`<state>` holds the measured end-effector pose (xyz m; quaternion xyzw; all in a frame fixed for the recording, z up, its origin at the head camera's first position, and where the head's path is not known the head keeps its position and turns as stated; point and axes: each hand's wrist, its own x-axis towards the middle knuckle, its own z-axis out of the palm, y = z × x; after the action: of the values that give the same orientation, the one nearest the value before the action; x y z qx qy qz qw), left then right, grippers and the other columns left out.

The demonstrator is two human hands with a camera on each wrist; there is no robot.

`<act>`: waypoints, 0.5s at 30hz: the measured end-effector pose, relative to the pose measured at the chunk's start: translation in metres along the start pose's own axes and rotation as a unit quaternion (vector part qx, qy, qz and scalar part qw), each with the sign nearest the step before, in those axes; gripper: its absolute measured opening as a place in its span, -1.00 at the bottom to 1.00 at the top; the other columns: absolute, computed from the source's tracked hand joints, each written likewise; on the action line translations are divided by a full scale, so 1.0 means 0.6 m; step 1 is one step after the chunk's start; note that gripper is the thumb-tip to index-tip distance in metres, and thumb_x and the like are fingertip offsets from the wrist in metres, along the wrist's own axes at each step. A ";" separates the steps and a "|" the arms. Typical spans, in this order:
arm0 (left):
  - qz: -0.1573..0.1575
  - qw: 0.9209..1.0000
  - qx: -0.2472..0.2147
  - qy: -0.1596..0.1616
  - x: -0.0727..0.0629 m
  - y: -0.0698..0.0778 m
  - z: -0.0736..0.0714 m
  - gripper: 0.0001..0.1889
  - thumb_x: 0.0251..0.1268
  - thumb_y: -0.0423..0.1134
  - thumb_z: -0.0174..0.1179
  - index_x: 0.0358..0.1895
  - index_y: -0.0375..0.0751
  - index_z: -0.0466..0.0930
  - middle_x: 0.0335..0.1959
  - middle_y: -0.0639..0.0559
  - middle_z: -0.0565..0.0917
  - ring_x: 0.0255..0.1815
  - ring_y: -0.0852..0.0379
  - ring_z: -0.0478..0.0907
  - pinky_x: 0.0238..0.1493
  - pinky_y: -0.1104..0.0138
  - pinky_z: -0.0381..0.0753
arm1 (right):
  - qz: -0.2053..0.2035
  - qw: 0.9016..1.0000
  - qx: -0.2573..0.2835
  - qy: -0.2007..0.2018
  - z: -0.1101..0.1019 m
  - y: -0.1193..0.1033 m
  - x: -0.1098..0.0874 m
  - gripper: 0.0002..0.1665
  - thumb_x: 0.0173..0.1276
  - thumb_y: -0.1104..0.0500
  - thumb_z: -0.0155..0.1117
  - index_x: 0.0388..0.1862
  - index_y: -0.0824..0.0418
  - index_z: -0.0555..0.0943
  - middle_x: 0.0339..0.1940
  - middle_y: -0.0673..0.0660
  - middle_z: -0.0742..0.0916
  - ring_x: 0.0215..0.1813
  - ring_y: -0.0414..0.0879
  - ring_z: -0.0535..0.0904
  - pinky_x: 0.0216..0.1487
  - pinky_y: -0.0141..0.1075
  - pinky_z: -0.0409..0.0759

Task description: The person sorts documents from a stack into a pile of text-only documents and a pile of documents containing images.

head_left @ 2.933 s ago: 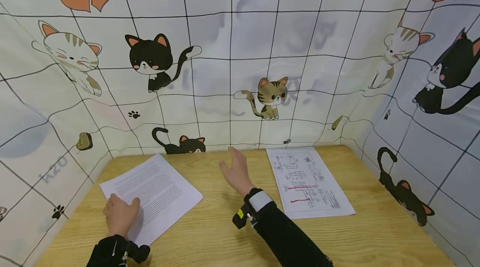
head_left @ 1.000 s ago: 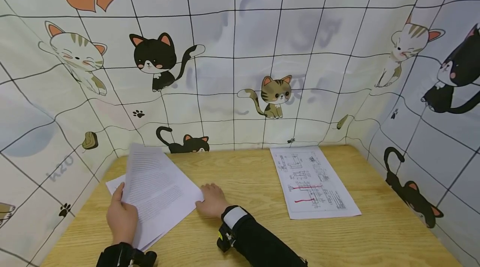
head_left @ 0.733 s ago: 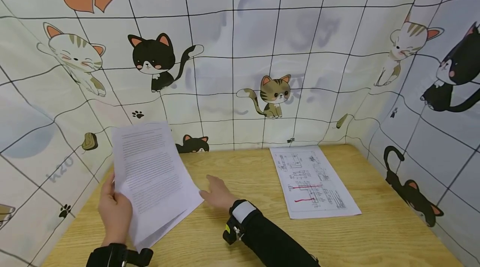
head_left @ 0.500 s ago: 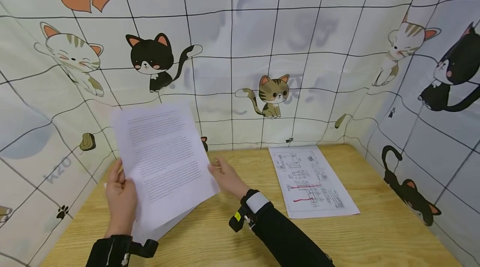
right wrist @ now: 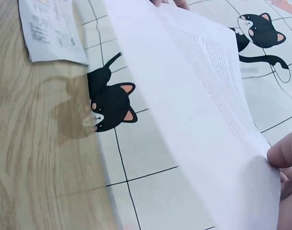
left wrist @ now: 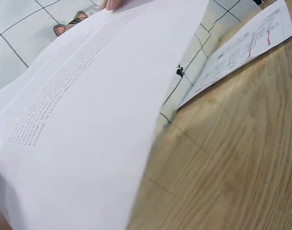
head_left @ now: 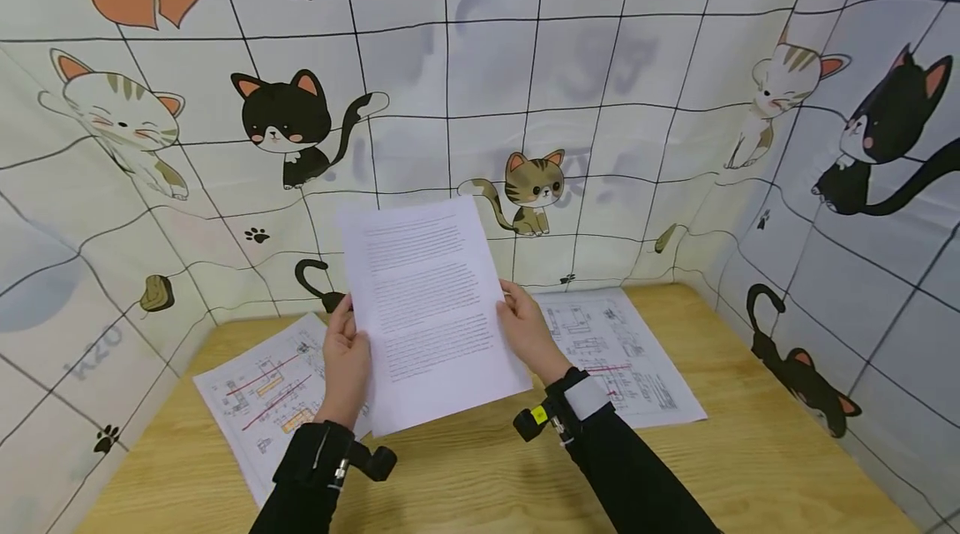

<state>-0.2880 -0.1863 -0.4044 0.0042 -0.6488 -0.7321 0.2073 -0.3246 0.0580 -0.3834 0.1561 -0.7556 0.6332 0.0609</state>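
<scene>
Where the left hand [head_left: 347,369] grips, paper [head_left: 438,321] extends rightward.

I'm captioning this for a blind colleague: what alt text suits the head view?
A person's left hand and right hand hold up a page of printed text by its side edges above a wooden table. A red-marked diagram sheet lies at left, a second diagram at right, before a cat-print backdrop.
</scene>
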 end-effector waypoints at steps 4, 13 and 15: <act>-0.028 0.999 0.008 -0.022 -0.001 -0.027 0.034 -0.39 0.32 -0.51 -0.29 0.41 0.02 0.00 0.24 -0.03 0.38 0.03 0.04 0.47 -0.13 0.42 0.46 | 0.034 0.998 -0.025 0.047 -0.020 0.037 -0.006 -0.52 0.44 0.29 -0.20 0.32 0.26 0.22 -0.08 0.25 0.62 -0.25 -0.03 0.59 -0.31 -0.25 0.53; -0.082 0.985 0.131 -0.075 -0.026 -0.084 0.077 -0.38 0.24 -0.51 -0.28 0.40 -0.37 -0.19 0.31 -0.34 0.11 0.15 -0.23 0.31 0.09 0.06 0.31 | 0.079 0.990 -0.057 0.105 -0.042 0.119 -0.032 -0.52 0.39 0.35 -0.19 0.29 0.33 0.23 0.00 0.34 0.54 -0.11 0.08 0.54 -0.16 -0.14 0.49; -0.086 0.982 0.144 -0.088 -0.035 -0.098 0.080 -0.39 0.24 -0.53 -0.25 0.38 -0.41 -0.16 0.30 -0.35 0.12 0.18 -0.23 0.30 0.10 0.04 0.31 | 0.092 0.988 -0.078 0.097 -0.041 0.132 -0.037 -0.52 0.38 0.35 -0.18 0.29 0.36 0.21 0.01 0.35 0.53 -0.11 0.08 0.53 -0.14 -0.13 0.47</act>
<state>-0.2994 -0.1301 -0.4583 0.0251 -0.7607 -0.6433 0.0829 -0.3310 0.0976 -0.4593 0.0184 -0.8044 0.5873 0.0877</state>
